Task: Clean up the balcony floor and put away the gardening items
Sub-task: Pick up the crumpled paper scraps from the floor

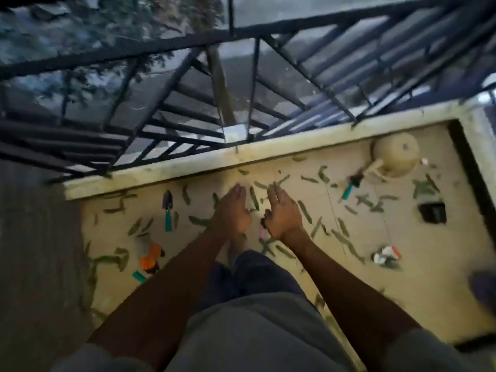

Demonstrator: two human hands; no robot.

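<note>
Both hands hang out in front of me, left hand (pixel 232 210) and right hand (pixel 281 213), fingers straight, holding nothing. Leaves (pixel 306 212) lie all over the floor (pixel 349 277), light and limp; I judge they gather best in bunches. Left lies a trowel (pixel 167 210), stiff, best taken by its teal handle; nearer left, orange gloves (pixel 151 257), soft. Far right sits a watering can (pixel 394 154), probably light, with a handle. Nothing blocks my reach.

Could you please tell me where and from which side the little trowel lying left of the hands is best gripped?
Probably by the teal handle of the trowel, from above: it lies flat, dark blade toward the ledge, handle pointing back toward the person.
</note>
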